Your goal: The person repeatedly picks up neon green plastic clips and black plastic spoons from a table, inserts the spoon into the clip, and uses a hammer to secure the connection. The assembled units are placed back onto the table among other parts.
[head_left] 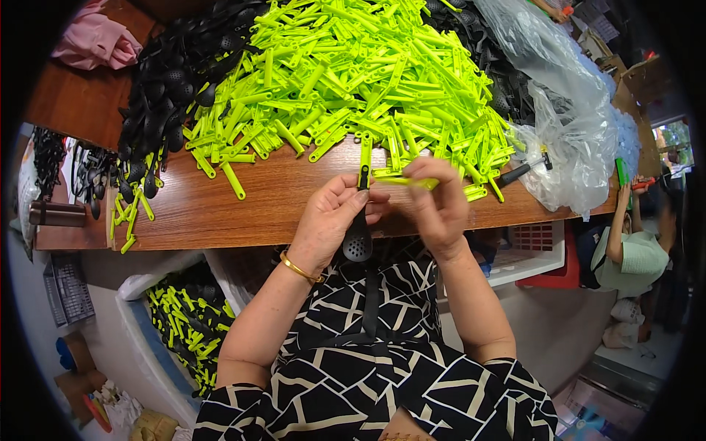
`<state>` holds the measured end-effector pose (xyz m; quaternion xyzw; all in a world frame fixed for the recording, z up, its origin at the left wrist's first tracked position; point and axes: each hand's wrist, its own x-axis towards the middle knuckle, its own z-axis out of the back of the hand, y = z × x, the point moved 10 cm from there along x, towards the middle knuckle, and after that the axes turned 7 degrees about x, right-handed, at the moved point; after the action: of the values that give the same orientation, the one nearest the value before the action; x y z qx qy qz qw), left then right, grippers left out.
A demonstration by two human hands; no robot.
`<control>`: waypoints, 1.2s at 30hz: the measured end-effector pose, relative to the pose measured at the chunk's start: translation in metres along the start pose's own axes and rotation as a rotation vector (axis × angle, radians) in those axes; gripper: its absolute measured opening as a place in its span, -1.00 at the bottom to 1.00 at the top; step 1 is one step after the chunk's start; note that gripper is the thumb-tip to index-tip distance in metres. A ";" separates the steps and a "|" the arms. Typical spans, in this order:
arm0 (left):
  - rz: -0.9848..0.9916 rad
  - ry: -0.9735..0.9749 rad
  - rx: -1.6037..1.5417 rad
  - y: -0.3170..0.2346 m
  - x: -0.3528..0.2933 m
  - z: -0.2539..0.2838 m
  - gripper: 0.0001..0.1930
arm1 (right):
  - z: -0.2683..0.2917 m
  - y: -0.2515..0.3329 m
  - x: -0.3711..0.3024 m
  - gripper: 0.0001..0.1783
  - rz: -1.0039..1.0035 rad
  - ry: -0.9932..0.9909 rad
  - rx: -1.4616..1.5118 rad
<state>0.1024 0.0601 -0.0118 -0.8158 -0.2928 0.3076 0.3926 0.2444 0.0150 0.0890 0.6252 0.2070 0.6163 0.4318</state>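
My left hand, with a gold bangle at the wrist, is closed around the neck of a black slotted spoon. The spoon's perforated bowl points down toward my lap. Upward from its neck extends a bright yellow-green handle piece with a small hole near the top. My right hand is raised beside it, thumb and fingers smeared by motion. Just at those fingertips is another yellow-green handle piece; whether the hand grips it cannot be made out.
A large heap of yellow-green handle pieces covers the wooden table. Black utensil heads lie piled at its left. Clear plastic sheeting and a black-handled hammer are at right. Below left, a lined container holds utensils. Another person works at far right.
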 end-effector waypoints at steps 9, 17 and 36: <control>-0.070 0.021 0.192 -0.005 -0.009 -0.009 -0.71 | 0.004 -0.021 -0.002 -0.81 -0.358 -0.055 0.186; -0.173 -0.065 0.220 -0.008 -0.009 -0.007 -0.73 | -0.020 -0.028 -0.005 -0.66 -0.512 0.049 0.272; 0.000 0.067 0.390 0.009 -0.012 -0.024 -0.72 | -0.012 -0.026 0.003 -0.63 -0.420 0.036 -0.030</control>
<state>0.1142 0.0360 -0.0038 -0.7339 -0.2145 0.3311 0.5529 0.2406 0.0350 0.0687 0.5507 0.3311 0.5270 0.5562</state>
